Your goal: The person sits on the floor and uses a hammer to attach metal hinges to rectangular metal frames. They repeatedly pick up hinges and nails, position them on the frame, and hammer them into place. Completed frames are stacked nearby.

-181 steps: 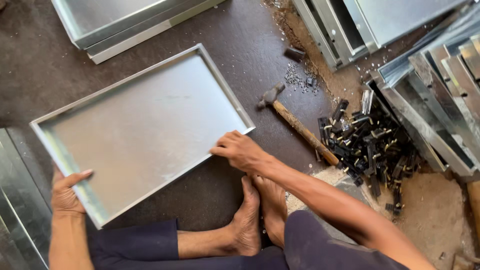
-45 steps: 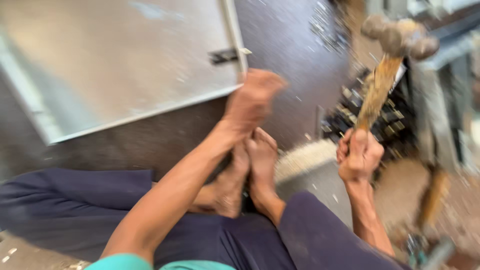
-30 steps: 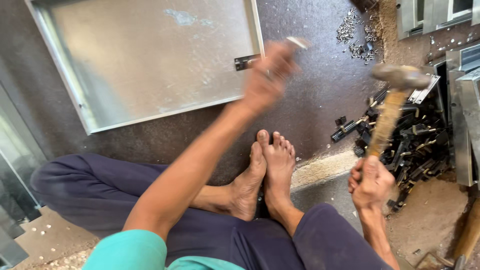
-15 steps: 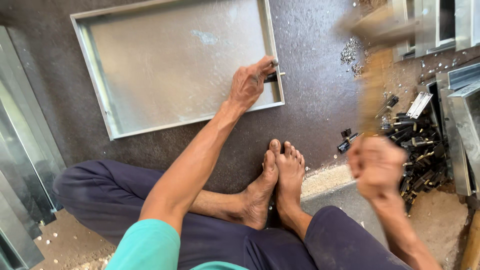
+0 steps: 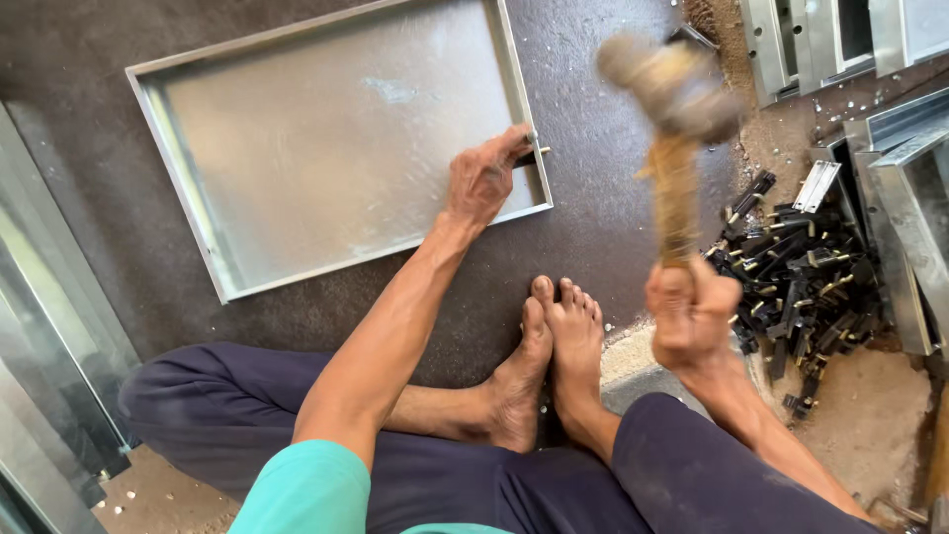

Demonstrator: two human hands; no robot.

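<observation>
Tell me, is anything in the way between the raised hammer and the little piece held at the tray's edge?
Nothing visible stands between them. The hammer, blurred, is gripped in the right hand above bare dark floor. The left hand pinches the small piece against the metal tray rim, its fingers close beside it.

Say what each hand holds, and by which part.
Right hand: hammer, gripped at the handle's lower end. Left hand: pinches a small dark piece at the tray's rim.
</observation>
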